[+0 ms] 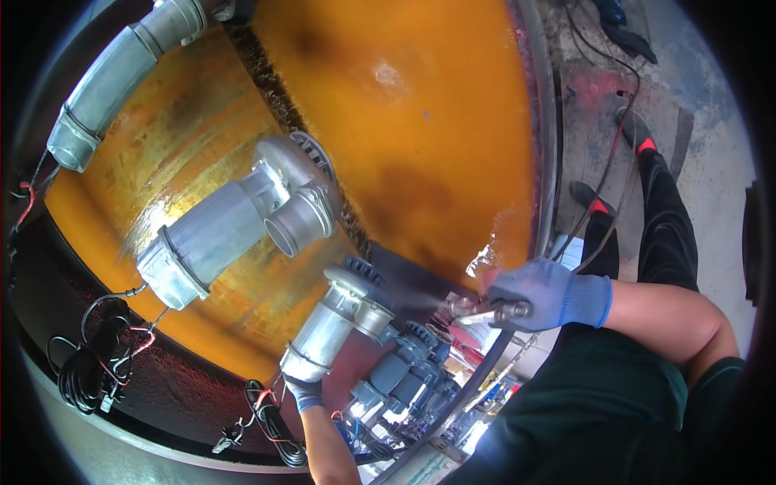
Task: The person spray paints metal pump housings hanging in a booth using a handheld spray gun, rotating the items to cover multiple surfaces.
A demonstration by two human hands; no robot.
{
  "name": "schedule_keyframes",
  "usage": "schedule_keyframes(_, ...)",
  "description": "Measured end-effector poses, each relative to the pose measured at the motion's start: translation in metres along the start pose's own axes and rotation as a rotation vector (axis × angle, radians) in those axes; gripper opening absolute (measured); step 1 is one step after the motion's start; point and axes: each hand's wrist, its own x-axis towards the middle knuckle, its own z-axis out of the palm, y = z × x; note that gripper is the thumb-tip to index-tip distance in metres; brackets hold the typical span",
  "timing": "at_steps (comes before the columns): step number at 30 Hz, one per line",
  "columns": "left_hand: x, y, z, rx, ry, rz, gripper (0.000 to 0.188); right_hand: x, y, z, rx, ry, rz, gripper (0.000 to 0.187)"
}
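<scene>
My right hand (533,293), in a blue-grey knit glove, is closed around a metal spray gun (493,313). From its nozzle a pale mist drifts left toward a small silver-painted blower motor (323,330). At the lower end of that motor is my left hand (304,393), gloved too, gripping it with the fingers mostly hidden behind the casing. The blower motor leans, its round finned end pointing up. Farther left lies a larger silver blower motor (218,222) with a short open outlet.
Orange-yellow panels (420,121) rise behind the motors. Another silver unit (113,85) is at upper left. Coiled black cables (85,376) lie on the dark ledge at lower left. Grey-blue motors (404,376) crowd the lower middle. A hose (618,153) trails across the floor near my feet.
</scene>
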Motion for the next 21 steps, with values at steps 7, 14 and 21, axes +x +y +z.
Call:
schedule_keyframes(7, 0.007, 0.021, -0.002, -1.259, 0.175, -0.324, 0.039, 0.002, 0.001, 0.003, -0.18, -0.261, -0.091, 0.029)
schedule_keyframes(14, 0.008, 0.02, -0.015, -0.815, 0.216, -0.403, 0.048, 0.012, -0.033, -0.023, 0.077, 0.15, 0.014, 0.03)
schedule_keyframes(21, -0.008, -0.008, 0.014, -1.641, 0.95, -0.94, 0.072, 0.002, -0.036, -0.031, 0.014, 0.099, -0.055, 0.033)
